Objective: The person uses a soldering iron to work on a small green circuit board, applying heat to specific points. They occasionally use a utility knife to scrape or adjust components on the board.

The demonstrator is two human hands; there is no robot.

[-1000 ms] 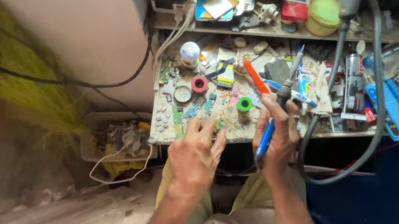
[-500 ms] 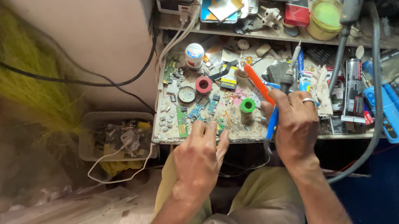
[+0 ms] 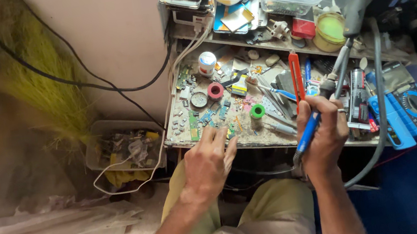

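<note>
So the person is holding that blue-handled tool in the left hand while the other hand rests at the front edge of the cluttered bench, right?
Not quite: the head view shows the blue-handled tool gripped in the right hand. It is the left hand that rests at the front edge of the cluttered bench, fingers on small circuit boards.

- Blue-handled tool (image 3: 308,133) in right hand (image 3: 324,136).
- Green tape roll (image 3: 257,110), red tape roll (image 3: 215,90).
- Red utility knife (image 3: 296,78).
- Blue multimeter (image 3: 406,108), worktop's right edge.
- Khaki trousers (image 3: 266,217).
</note>
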